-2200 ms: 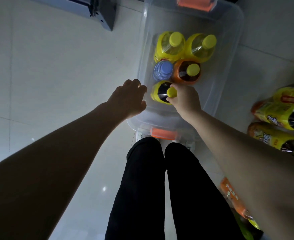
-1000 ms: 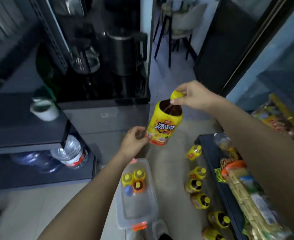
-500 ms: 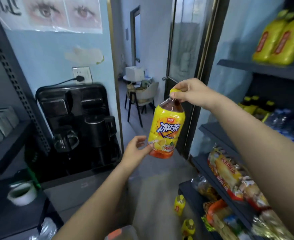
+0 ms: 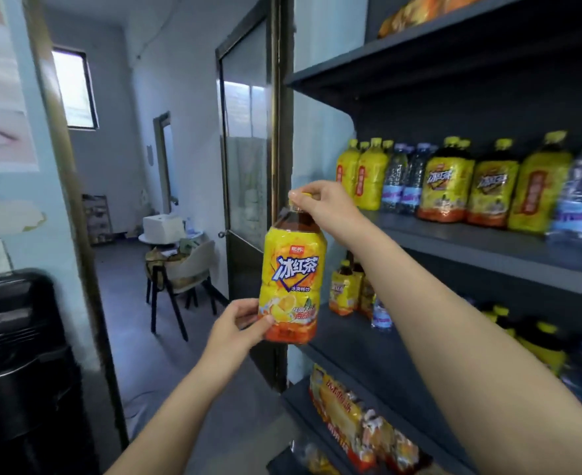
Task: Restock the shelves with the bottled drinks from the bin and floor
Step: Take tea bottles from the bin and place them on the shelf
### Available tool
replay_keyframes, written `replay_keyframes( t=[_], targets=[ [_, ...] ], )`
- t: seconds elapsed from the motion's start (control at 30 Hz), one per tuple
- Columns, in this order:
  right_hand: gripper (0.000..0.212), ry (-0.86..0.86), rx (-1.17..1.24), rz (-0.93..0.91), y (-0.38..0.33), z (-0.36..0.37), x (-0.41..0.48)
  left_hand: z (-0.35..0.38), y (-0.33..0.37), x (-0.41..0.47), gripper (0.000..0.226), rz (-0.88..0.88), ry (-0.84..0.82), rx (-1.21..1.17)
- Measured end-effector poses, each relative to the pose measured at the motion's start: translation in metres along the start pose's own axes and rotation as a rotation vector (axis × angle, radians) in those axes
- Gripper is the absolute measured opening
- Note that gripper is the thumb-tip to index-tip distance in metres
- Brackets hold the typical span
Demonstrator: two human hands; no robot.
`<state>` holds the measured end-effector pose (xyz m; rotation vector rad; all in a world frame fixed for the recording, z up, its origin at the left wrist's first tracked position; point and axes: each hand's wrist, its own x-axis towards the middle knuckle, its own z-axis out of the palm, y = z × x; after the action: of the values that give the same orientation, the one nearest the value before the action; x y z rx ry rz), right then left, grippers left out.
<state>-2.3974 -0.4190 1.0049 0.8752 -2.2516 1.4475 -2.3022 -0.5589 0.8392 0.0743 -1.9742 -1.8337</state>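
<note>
iced tea bottle (image 4: 292, 272) lifted from bin, raised to shelf (image 4: 488, 245) level

The tea bottle (image 4: 291, 275) was clear plastic with a glossy, crinkled yellow shrink-film label. The shelf (image 4: 488, 241) was matt dark grey and smooth; whether metal or wood couldn't be told. The water bottles (image 4: 399, 180) were clear plastic. The snack packs (image 4: 351, 416) had shiny film wrap. The door (image 4: 245, 132) was frosted glass in a dull brass-toned metal frame. The chair (image 4: 193, 265) had a smooth matt plastic shell. The black appliance (image 4: 18, 337) had a semi-gloss plastic casing.
</note>
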Motion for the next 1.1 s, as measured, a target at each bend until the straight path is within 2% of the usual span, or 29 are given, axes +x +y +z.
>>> replay_keyframes(
  t=[0.2, 0.27, 0.5, 0.57, 0.7, 1.0, 1.1],
  targets=[
    [0.035, 0.083, -0.087, 0.015, 0.025, -0.057, 0.004, 0.071, 0.001, 0.019, 0.019, -0.004, -0.054, -0.101],
    [0.038, 0.102, -0.110, 0.035, 0.036, -0.074, 0.005, 0.091, -0.001, 0.025, 0.025, -0.028, -0.087, -0.114],
    [0.034, 0.223, -0.166, 0.099, 0.059, -0.126, 0.012, 0.142, 0.007, 0.058, 0.022, -0.051, -0.225, -0.142],
    [0.035, 0.283, -0.194, 0.101, 0.058, -0.138, 0.018, 0.154, 0.014, 0.071, 0.026, -0.039, -0.268, -0.175],
    [0.023, 0.419, -0.240, 0.084, 0.052, -0.165, 0.034, 0.179, 0.033, 0.099, 0.018, 0.021, -0.376, -0.254],
    [0.022, 0.766, -0.251, 0.145, 0.052, -0.217, 0.083, 0.230, 0.076, 0.180, 0.018, 0.212, -0.649, -0.257],
    [0.021, 0.837, -0.308, 0.120, 0.050, -0.227, 0.098, 0.250, 0.087, 0.207, 0.015, 0.213, -0.748, -0.277]
  ],
)
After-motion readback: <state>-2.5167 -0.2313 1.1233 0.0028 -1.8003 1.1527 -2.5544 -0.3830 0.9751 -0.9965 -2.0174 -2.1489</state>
